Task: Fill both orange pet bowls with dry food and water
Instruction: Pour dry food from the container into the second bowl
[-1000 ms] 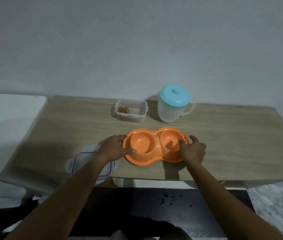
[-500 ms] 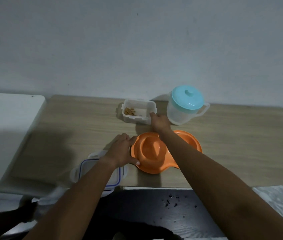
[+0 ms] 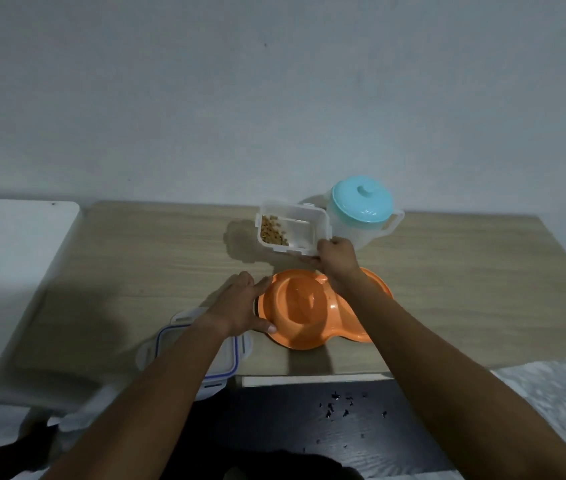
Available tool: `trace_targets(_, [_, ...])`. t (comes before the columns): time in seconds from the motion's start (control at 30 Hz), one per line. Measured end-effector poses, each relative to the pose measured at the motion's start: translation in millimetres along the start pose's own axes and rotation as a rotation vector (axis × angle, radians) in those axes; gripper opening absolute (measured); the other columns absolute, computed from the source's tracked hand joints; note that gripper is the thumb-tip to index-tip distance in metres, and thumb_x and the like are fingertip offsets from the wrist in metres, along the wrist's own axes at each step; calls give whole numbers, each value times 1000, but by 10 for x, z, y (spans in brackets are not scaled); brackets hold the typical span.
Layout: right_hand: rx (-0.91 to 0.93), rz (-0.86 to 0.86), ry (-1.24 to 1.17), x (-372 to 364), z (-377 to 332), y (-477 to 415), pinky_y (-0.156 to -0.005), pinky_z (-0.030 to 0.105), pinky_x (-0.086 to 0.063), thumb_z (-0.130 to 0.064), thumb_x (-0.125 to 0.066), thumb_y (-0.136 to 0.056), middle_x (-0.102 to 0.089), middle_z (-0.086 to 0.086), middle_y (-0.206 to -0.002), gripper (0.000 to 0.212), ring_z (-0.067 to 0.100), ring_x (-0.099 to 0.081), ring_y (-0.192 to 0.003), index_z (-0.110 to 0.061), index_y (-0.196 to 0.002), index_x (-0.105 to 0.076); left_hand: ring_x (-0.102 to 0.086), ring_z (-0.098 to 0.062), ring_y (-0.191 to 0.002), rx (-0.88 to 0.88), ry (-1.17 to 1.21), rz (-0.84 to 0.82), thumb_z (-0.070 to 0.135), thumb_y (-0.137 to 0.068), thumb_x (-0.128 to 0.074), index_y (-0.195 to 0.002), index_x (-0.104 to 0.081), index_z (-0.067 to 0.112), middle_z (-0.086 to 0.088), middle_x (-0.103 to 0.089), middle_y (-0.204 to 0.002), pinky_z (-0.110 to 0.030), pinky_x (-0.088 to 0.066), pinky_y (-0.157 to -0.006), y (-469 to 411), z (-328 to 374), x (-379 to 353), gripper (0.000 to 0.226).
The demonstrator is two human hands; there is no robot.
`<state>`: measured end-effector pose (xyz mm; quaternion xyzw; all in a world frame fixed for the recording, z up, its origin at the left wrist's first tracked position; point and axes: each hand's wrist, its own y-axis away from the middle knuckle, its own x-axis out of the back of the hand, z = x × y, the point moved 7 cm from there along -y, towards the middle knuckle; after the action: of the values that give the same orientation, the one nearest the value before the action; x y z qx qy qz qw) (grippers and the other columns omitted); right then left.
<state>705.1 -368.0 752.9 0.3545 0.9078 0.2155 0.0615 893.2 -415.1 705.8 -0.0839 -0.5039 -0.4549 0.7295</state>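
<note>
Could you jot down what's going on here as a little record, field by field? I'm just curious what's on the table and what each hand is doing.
Surface: wooden table against a pale wall
Right hand: grips the clear food container by its near right corner, tilted toward the camera
Container contents: dry kibble gathered at its left end
Left hand: rests on the left rim of the orange double bowl
Bowl contents: the visible well looks empty
Jug: clear, blue lid on, upright behind the container
Container lid: flat at the table's near edge
</note>
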Motion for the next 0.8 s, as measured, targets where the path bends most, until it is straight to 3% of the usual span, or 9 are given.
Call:
trace_targets(0.1, [-37, -38, -142, 231, -45, 247, -65, 30, -65, 14, -40, -94, -60, 17, -102, 24, 31, -67, -83, 7, -112, -54, -42, -27, -117, 30, 6, -3, 61, -66, -79, -154, -14, 38, -10, -41, -119, -38, -39, -98, 38, 10, 0, 111])
trace_targets(0.17, [-62, -35, -199, 409, -46, 360, -63, 29, -64, 16, -42, -91, -61, 18, -103, 24, 33, -67, -84, 6, -106, -57, -42, -30, -119, 46, 43, -11, 60, -63, -81, -153, -16, 40, -13, -42, -122, -40, -39, -101, 58, 0, -7, 112])
trace_targets(0.27, [-46, -46, -202, 685, -38, 436, -76, 37, -65, 17, -48, -87, -65, 21, -108, 25, 36, -70, -90, 3, -102, -63, -45, -31, -118, 56, 60, -10, 70, -48, -80, -149, -23, 46, -11, -43, -118, -42, -43, -100, 66, 7, 24, 119])
trace_targets(0.33, [-13, -80, -194, 850, -34, 507, -87, 41, -63, 16, -52, -90, -69, 23, -114, 33, 34, -73, -93, 1, -117, -64, -45, -28, -116, 55, 44, 12, 76, -37, -78, -144, -32, 47, -7, -41, -115, -43, -44, -99, 85, 78, 51, 119])
trace_targets(0.4, [21, -136, -167, 949, -27, 556, -84, 39, -64, 13, -56, -93, -71, 23, -117, 41, 31, -76, -95, -2, -131, -59, -40, -30, -126, 51, 7, 55, 76, -33, -79, -142, -35, 44, -6, -39, -132, -45, -37, -106, 103, 172, 75, 121])
trace_targets(0.5, [78, -158, -60, 1038, -17, 596, -85, 41, -63, 11, -65, -90, -69, 23, -121, 54, 35, -74, -104, -6, -140, -53, -29, -28, -138, 30, 4, 100, 67, -36, -84, -150, -25, 34, 1, -26, -156, -43, -27, -113, 129, 320, 44, 132])
trace_targets(0.67, [225, -126, 101, 1056, -20, 669, -89, 47, -62, 10, -71, -86, -65, 22, -123, 62, 39, -70, -111, -13, -141, -56, -38, -25, -129, 42, 52, 159, 56, -39, -90, -147, -33, 35, 7, -43, -147, -36, -34, -103, 164, 382, 5, 124])
trace_targets(0.8, [346, -132, 229, 1032, -75, 757, -94, 41, -61, 8, -73, -84, -69, 5, -123, 66, 22, -67, -115, -15, -144, -57, -35, -26, -131, 53, 105, 165, 46, -46, -92, -148, -32, 35, 1, -48, -142, -36, -33, -101, 213, 379, 6, 119])
